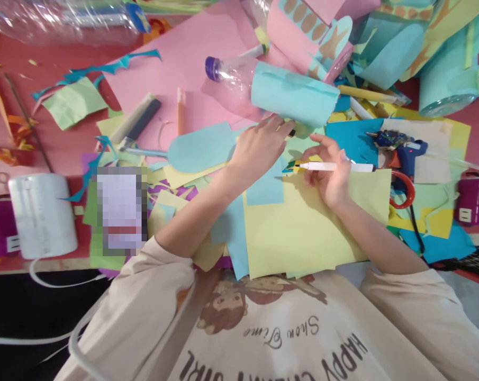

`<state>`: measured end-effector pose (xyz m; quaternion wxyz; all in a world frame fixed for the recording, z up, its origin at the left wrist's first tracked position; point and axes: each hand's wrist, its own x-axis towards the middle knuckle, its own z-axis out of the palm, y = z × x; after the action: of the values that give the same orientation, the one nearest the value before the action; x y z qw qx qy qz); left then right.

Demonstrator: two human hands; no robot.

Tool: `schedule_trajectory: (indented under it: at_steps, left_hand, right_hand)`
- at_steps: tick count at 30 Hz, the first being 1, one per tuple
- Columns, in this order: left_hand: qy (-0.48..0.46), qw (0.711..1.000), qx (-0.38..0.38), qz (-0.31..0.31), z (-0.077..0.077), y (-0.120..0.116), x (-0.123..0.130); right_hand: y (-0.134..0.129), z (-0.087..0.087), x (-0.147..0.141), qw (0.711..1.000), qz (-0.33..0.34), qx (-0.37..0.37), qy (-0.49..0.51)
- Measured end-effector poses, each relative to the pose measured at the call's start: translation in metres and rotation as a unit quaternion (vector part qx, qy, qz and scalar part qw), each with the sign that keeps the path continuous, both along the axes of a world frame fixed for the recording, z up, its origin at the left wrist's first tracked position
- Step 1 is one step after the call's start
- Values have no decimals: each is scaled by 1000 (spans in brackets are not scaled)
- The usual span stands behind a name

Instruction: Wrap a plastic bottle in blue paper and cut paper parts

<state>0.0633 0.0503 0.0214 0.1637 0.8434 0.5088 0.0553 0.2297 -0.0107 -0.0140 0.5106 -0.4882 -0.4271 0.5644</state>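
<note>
"Head view, going from the left: what is lying beside the left hand point(261, 143)?"

"A flat, rounded, light blue paper shape point(199, 147) is lying to its left and running up to the wrist."

"Is that hand gripping anything?"

"Its fingers are bending downward, and a small black piece point(292, 133) is showing at the fingertips. I cannot tell whether they are pinching it or only hovering over it."

"And just beyond?"

"A clear plastic bottle with a purple cap and a light blue paper wrap point(271, 89) is lying on its side, its long axis slanting from the cap at upper left to the wrapped base at lower right. The left hand is sitting nearer to it; whether the fingers are touching it, I cannot tell."

"Moving right?"

"A slim white marker with a black tip point(324, 166) is lying nearly crosswise in the right hand point(333, 177), above a pale yellow paper sheet point(303, 227). Thumb and fingers are gripping its barrel."

"Which way is it pointing?"

"Its tip is facing left, its rear end right, toward a dark blue glue gun point(413, 153)."

"Which relation is mattering most?"

"Tip to black piece, I am judging: the piece is sitting farther from the person and slightly left of the tip, with a gap separating them."
</note>
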Motion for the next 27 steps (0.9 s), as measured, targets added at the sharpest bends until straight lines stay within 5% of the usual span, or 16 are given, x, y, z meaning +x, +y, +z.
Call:
schedule_trajectory:
  at_steps: [7,15,27]
  left_hand:
    - [-71,997,27,29,-6,9,-3]
    - [-170,984,6,60,12,-36,-53]
    - [-379,919,-48,100,-20,-59,-52]
  right_hand:
    - [2,-2,1,999,0,-34,14]
    - [4,2,3,999,31,-23,28]
    - [3,5,3,990,91,-66,81]
